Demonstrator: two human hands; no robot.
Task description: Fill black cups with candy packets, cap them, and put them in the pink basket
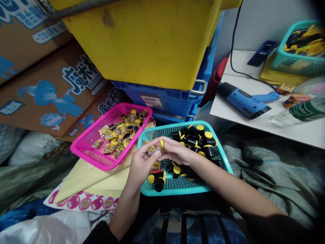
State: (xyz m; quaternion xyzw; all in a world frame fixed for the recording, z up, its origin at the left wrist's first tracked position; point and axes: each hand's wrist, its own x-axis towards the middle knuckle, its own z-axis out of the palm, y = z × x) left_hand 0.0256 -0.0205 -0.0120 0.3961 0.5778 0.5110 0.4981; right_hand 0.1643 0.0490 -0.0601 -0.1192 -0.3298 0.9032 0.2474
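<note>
One printed canister (156,147), part-hidden by left hand (142,162) and right hand (176,151)

Left basket (94,130), seemingly on sheets (109,181), beside right basket (175,192)

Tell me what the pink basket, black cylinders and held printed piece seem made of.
Pink basket: likely glossy plastic, moulded mesh with shiny rim. Black cylinders: probably smooth plastic, given highlights. Held printed piece: perhaps a paper or film label, colourful print; finish and body unclear.

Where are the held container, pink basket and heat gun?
Held container (154,148): head view, on its printed label.
Pink basket (88,157): head view, on its near rim.
Heat gun (241,98): head view, on its blue body.
</note>
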